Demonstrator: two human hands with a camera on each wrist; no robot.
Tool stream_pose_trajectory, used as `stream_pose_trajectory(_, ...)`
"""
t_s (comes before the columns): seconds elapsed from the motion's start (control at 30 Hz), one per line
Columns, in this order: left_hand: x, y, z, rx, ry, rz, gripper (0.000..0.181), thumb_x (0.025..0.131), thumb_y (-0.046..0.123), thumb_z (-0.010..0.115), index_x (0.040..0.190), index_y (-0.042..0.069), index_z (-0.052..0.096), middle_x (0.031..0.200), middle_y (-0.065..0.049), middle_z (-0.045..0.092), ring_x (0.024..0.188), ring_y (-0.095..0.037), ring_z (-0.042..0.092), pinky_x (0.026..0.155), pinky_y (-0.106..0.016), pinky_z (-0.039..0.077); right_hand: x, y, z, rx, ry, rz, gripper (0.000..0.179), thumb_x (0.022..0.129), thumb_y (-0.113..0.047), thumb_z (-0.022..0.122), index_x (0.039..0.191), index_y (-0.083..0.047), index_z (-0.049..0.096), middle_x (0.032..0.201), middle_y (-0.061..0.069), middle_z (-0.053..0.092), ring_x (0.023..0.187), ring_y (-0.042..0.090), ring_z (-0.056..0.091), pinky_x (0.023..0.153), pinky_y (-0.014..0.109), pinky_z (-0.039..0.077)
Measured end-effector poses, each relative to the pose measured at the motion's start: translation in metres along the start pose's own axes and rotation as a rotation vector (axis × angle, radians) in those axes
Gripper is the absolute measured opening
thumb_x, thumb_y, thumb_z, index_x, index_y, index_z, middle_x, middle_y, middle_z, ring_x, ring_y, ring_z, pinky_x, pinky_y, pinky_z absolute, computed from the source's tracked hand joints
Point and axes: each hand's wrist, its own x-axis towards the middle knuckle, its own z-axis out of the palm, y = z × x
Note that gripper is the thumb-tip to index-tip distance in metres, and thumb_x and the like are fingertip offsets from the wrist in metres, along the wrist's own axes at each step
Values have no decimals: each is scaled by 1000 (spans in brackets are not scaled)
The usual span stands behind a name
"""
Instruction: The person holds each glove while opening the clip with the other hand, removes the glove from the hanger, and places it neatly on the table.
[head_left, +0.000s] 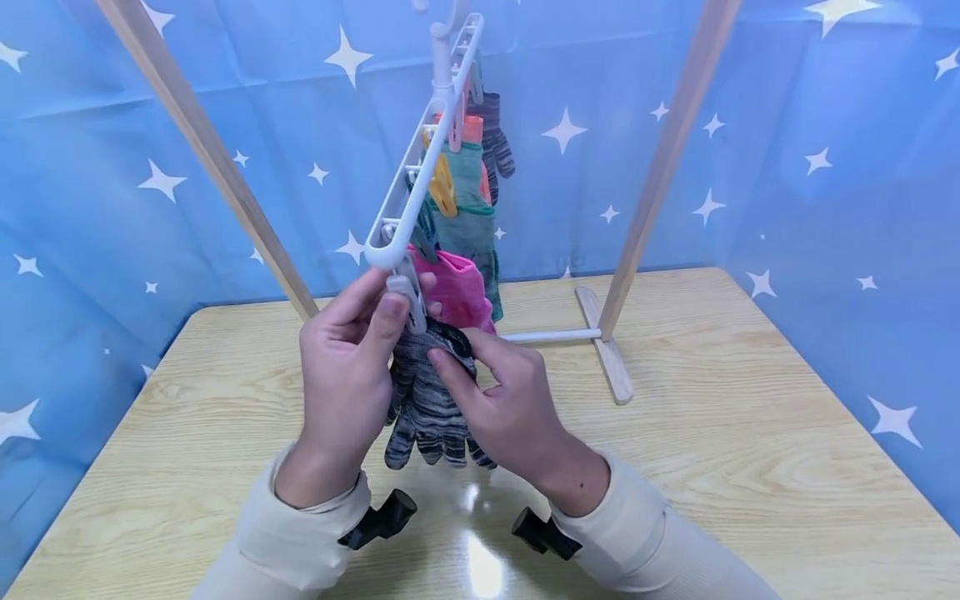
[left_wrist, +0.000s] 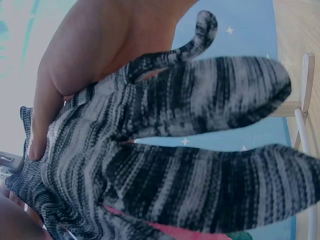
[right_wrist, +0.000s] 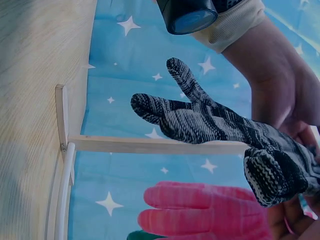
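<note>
Glove of black-and-grey striped knit (head_left: pixel 431 396) hangs at the centre of the frame, between the two hands and directly below a pale grey plastic clothes peg (head_left: pixel 407 302) on the near end of a long white plastic hanger (head_left: pixel 385 257). Left hand (head_left: pixel 341 371) pinches that peg from the left; right hand (head_left: pixel 513 396) grips the glove's dark cuff between thumb and fingers, so the right is the nearer to the glove's opening. Peg tip and cuff's upper left edge meet or nearly meet; whether the peg bites the knit, I cannot tell. The glove's long axis runs roughly upright, cuff toward the top, fingertips pointing to the bottom of the frame.
</note>
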Motion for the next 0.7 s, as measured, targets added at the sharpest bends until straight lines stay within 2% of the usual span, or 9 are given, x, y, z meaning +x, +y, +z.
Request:
stream_pose_trajectory(0.17, 1, -1, 0, -30, 10, -22, 58, 91, 38, 69, 133, -2, 62, 111, -2, 76, 105, -18, 71, 97, -29, 53, 0, 1, -1, -10, -1, -5, 17, 90, 0, 69, 107, 5, 71, 98, 15, 76, 90, 19, 74, 78, 29, 59)
stream_pose_trajectory(0.43, 2, -1, -2, -105, 33, 45, 58, 92, 35, 69, 132, -6, 61, 108, -4, 76, 100, -16, 72, 95, -29, 54, -1, 0, 1, -35, -3, -16, 15, 90, -1, 71, 104, 4, 71, 94, 13, 75, 83, 17, 71, 74, 29, 58)
stream_pose_trajectory(0.53, 2, -2, -3, -126, 33, 43, 57, 91, 34, 71, 130, -6, 62, 107, -5, 76, 95, -16, 73, 94, -30, 55, -2, 1, 0, -44, -1, -25, 15, 89, -2, 71, 103, 3, 72, 92, 12, 75, 82, 16, 71, 73, 28, 58)
stream_pose_trajectory(0.7, 3, -2, -4, -118, 47, 43, 59, 91, 34, 71, 132, -7, 60, 108, -5, 76, 100, -15, 72, 94, -27, 54, -4, 3, 0, -54, 2, -53, 10, 88, -1, 72, 97, 2, 72, 87, 10, 74, 77, 16, 70, 70, 27, 57)
